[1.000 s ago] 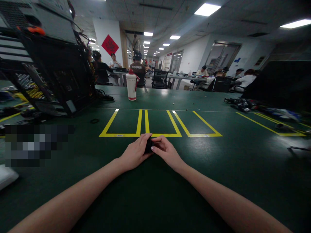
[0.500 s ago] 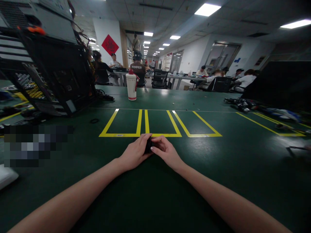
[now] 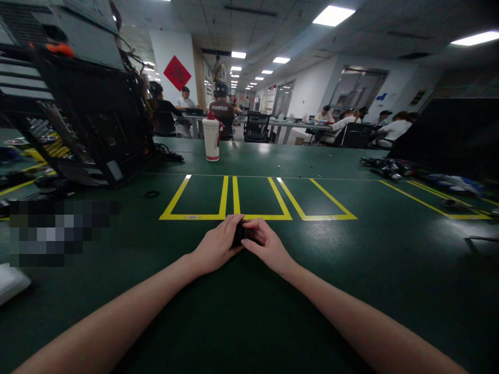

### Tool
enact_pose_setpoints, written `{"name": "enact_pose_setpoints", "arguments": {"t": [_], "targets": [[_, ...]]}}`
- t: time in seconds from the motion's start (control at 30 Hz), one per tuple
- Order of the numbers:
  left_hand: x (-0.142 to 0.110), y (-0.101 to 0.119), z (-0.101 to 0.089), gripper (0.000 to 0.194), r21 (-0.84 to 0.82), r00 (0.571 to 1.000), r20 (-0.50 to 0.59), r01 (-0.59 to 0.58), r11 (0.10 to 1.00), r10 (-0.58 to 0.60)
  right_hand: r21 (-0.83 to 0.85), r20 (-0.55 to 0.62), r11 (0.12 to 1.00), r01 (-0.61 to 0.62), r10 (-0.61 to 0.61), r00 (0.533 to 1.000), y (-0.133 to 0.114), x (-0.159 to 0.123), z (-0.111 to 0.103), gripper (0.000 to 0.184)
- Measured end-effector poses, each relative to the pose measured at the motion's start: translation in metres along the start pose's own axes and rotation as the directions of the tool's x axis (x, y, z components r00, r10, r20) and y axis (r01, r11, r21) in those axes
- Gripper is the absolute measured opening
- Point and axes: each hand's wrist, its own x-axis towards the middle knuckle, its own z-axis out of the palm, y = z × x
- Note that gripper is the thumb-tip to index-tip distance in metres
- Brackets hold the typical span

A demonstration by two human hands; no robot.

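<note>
A small black object (image 3: pixel 238 236) sits between my two hands, just in front of the yellow tape marks; most of it is covered by fingers, so its kind does not show. My left hand (image 3: pixel 219 243) is wrapped around its left side, thumb below and fingers over the top. On the other side, my right hand (image 3: pixel 268 245) curves its fingers against the object's right edge, with the thumb tip touching it low down. Under both hands lies the dark green table (image 3: pixel 241 317).
Yellow tape outlines (image 3: pixel 257 216) mark the table ahead. A black computer case (image 3: pixel 97 119) stands at the left, near a black ring (image 3: pixel 152 194). Farther back is a white cup (image 3: pixel 211 139) with a red lid. Cables (image 3: pixel 390 169) lie at the right beside a dark panel (image 3: pixel 448 140). People sit beyond.
My hands and the black object stay almost in place; the right thumb has shifted down very slightly. A thin dark item at the far right edge has moved a little further right.
</note>
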Motion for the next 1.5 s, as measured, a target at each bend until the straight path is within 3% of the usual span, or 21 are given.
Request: {"name": "enact_pose_setpoints", "arguments": {"t": [0.13,0.3,0.7,0.9,1.27,1.5], "targets": [[-0.0001,-0.0006,0.0013,0.062,0.001,1.0,-0.014,0.0,1.0,0.0,-0.011,-0.01,1.0,-0.007,0.007,1.0,-0.0018,0.0009,0.0002,0.022],[-0.0005,-0.0006,0.0007,0.062,-0.01,1.0,-0.009,0.004,1.0,-0.004,-0.036,-0.039,0.998,-0.052,0.051,0.998,0.0021,0.0038,-0.0011,0.034],[-0.0001,0.0003,0.0,0.06,-0.022,1.0,-0.001,0.004,1.0,-0.004,-0.012,-0.015,1.0,-0.013,0.013,1.0,-0.0032,0.0003,-0.0001,0.021],[-0.0003,0.0009,-0.0002,0.062,-0.011,1.0,0.007,0.011,1.0,-0.011,-0.037,-0.026,0.997,-0.068,0.067,0.997,-0.0005,0.0031,-0.0011,0.033],[-0.0001,-0.0019,0.0022,0.061,-0.008,1.0,-0.007,-0.004,1.0,0.004,-0.018,-0.019,1.0,0.01,-0.011,1.0,-0.0027,0.0004,0.0011,0.022],[-0.0005,-0.001,0.0015,0.064,0.003,1.0,-0.008,0.004,1.0,-0.004,-0.065,-0.037,0.996,-0.057,0.054,0.998,-0.002,0.0023,0.0001,0.034]]}}
